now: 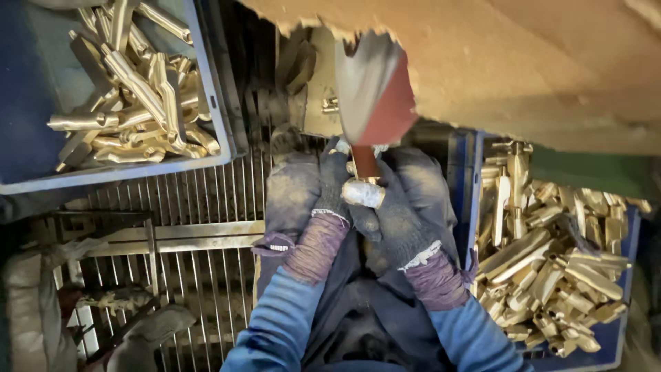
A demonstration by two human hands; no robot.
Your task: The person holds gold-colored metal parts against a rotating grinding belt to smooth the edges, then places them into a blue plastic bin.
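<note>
over metal floor bars, both gloved hands, left hand [332, 189] and right hand [392, 219], stay best closed tight on the small shiny brass piece [363, 193], held steady against the red sanding belt [375, 96].

Both gloved hands on one brass piece at the belt

L hand [335, 184] & R hand [394, 219], dark knit gloves, close together around a brass part [363, 193], its end pressed up vs. a red-brown sanding belt [377, 93]. Blue crate [213, 103] of brass castings upper L; second blue crate [623, 337] of similar pcs on R. Metal grate [200, 200] below, blue sleeves at bottom.
</note>
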